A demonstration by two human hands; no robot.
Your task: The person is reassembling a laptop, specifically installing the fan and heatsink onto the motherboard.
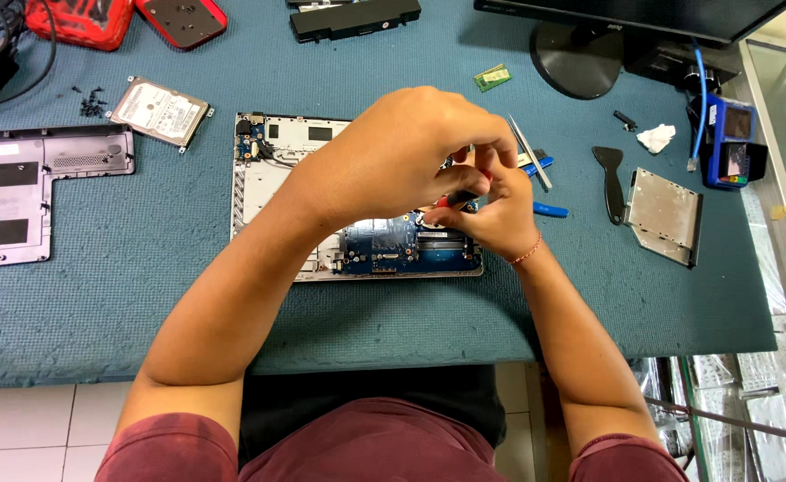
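Opened laptop (357,192) flat on teal mat (143,268), board exposed. Left hand (402,152) curled, pinching red-handled screwdriver (451,200); right hand (500,214) cupped at its tip. Risk: tip slipping, gouging board; loose screws (92,103) near hard drive (161,111) scattering.

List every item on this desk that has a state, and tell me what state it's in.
laptop base: opened, blue circuit board exposed
bottom cover: removed, lying left of the base
hard drive: out, lying flat
optical drive: out, lying right
battery: out, at the far edge
left hand: closed over the board
right hand: gripping a red-and-black tool
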